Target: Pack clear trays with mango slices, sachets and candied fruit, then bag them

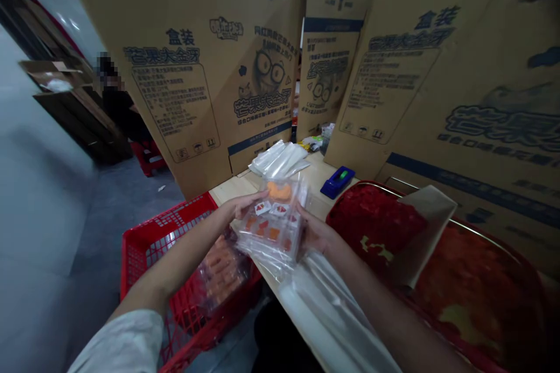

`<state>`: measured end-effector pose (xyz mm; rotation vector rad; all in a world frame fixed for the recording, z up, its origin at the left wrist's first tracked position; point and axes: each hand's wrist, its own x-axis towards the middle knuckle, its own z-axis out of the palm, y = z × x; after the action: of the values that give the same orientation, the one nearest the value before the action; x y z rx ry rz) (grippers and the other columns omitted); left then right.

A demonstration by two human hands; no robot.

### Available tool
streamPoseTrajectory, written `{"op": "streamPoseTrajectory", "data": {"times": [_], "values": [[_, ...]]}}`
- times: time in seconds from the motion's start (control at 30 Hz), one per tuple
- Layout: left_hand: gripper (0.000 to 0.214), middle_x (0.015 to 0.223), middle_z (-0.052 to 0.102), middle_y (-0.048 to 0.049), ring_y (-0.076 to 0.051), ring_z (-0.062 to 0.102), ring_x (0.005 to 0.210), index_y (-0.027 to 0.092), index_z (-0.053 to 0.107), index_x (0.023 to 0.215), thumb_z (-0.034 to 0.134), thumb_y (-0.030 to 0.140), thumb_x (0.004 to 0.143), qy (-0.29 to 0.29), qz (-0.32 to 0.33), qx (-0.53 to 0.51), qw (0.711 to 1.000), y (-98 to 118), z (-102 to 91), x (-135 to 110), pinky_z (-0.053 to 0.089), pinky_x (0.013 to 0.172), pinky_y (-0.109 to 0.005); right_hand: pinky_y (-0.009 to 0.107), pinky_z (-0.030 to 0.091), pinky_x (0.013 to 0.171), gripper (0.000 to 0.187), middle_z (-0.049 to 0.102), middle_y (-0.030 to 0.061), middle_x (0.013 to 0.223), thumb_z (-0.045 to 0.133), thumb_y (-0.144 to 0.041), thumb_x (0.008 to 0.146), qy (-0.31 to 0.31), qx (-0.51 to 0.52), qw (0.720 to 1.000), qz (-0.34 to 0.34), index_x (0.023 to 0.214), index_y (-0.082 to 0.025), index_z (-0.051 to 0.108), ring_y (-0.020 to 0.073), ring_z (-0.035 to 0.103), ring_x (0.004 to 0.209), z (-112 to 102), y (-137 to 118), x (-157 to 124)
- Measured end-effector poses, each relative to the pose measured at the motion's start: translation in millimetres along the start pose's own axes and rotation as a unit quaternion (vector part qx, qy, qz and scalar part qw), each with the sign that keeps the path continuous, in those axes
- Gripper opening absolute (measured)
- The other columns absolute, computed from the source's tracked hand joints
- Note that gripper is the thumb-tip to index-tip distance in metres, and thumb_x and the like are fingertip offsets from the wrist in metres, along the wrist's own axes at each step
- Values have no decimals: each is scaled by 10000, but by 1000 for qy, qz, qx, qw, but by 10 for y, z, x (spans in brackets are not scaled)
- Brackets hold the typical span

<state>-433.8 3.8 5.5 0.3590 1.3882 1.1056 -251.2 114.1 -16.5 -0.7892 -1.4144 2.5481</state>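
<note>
Between my two hands is a clear plastic candy pack (271, 232), with an orange curved piece at its far end, small white printed sachets in the middle and orange-red pieces nearer me. My left hand (245, 205) grips its left edge, thumb on top. Along the right edge my right hand (314, 232) is closed around it, with some fingers hidden. Loose clear film hangs off the pack's near end. Flat clear plastic bags (280, 158) lie just beyond it, and a long stack of clear bags (332, 309) lies under my right forearm.
A red basket (149, 233) with packed candies (221, 268) stands left of the table (321, 183). On the right, a red tray (503, 245) of red and orange pieces has a divider (431, 227). A blue tape dispenser (336, 182) and tall cartons (184, 87) stand behind; a person (120, 108) sits far left.
</note>
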Motion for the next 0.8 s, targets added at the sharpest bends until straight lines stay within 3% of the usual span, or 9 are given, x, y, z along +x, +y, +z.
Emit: {"op": "streamPoseTrajectory", "data": {"times": [0.13, 0.2, 0.27, 0.37, 0.43, 0.57, 0.67, 0.8], "values": [[413, 755, 693, -132, -240, 620, 634, 129, 664, 766, 673, 504, 592, -4, 2, -13, 1000, -24, 71, 45, 469, 625, -385, 456, 478, 781, 543, 674, 121, 963, 506, -616, 720, -116, 74, 990, 24, 988, -154, 608, 273, 623, 920, 99, -63, -22], [361, 676, 677, -97, -204, 607, 590, 100, 655, 731, 598, 454, 690, 11, 15, -21, 1000, -30, 119, 67, 457, 631, -370, 450, 480, 790, 548, 667, 120, 993, 505, -607, 724, -138, 69, 988, 23, 1020, -157, 600, 277, 616, 940, 83, -87, -3], [346, 627, 654, -66, -176, 596, 574, 77, 645, 712, 522, 397, 756, 29, 38, -32, 998, -27, 169, 65, 447, 634, -355, 429, 504, 746, 468, 685, 104, 920, 563, -542, 715, -107, 46, 993, 25, 980, -160, 612, 266, 641, 855, 53, -95, 40], [297, 632, 643, -60, -172, 591, 570, 59, 645, 741, 535, 335, 754, 51, 81, -50, 994, 11, 237, -42, 454, 632, -348, 363, 536, 617, 310, 687, 51, 742, 685, -354, 653, -4, 5, 1000, -16, 897, -175, 619, 219, 648, 653, 82, -130, 76], [271, 727, 663, -67, -175, 609, 632, 77, 643, 867, 593, 303, 726, 62, 126, -70, 988, 55, 260, -218, 466, 671, -339, 338, 540, 572, 372, 677, 21, 729, 720, -272, 613, 29, -13, 997, -65, 957, -197, 600, 200, 639, 615, 198, -205, 40], [550, 1070, 623, -137, -232, 613, 894, 161, 516, 1174, 686, 292, 667, 93, 327, -58, 939, 104, 133, -875, 458, 829, -395, 322, 547, 638, 656, 663, 6, 910, 754, -236, 577, -19, -62, 981, -185, 1172, -262, 480, 190, 645, 735, 727, -379, -77], [693, 1211, 545, -133, -276, 546, 1054, 196, 403, 1279, 693, 314, 660, 217, 444, 29, 869, 13, -167, -1541, 400, 921, -452, 341, 511, 817, 816, 598, 32, 1122, 777, -225, 546, -115, -91, 947, -286, 1261, -269, 385, 203, 600, 961, 1325, -342, -21], [806, 1261, 502, -106, -284, 442, 1181, 190, 361, 1305, 722, 344, 600, 398, 489, 177, 756, -377, -778, -2290, 315, 1007, -450, 399, 449, 928, 1107, 432, 68, 1332, 787, -261, 530, -287, -112, 894, -326, 1386, -320, 87, 221, 499, 1133, 2160, -32, 306]]}}
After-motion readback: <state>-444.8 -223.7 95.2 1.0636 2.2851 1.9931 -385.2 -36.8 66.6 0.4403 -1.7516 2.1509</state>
